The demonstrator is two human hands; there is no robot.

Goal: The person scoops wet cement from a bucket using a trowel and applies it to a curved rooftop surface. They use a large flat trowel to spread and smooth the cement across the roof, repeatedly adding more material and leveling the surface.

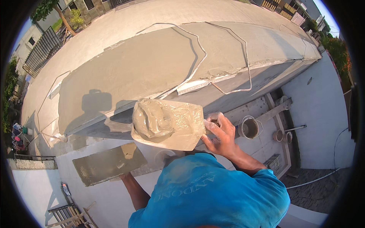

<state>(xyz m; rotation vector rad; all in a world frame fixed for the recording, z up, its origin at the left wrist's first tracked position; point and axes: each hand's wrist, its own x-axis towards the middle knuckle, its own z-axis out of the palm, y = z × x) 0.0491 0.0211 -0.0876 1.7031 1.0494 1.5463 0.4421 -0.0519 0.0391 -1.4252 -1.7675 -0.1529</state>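
My right hand [222, 135] is closed at the near right end of a plastering trowel [192, 121], gripping a handle mostly hidden by my fingers. A thick heap of wet mortar [154, 119] lies on the trowel's blade, in front of my chest. Lower left, my left hand [123, 176] supports a rectangular mortar board [106, 163] from below, and the board hides most of its fingers. A thin grey film and a small lighter patch of mortar show on the board. Beyond the trowel stretches a ledge with smooth, damp grey mortar [144, 64].
Bent metal rods [205, 53] lie across the ledge, and a pale straight strip [190, 86] sits along its near edge. Below on the right stand a bucket [250, 128] and small pipe ends [278, 135]. A wooden beam [272, 110] crosses near the white wall [319, 110].
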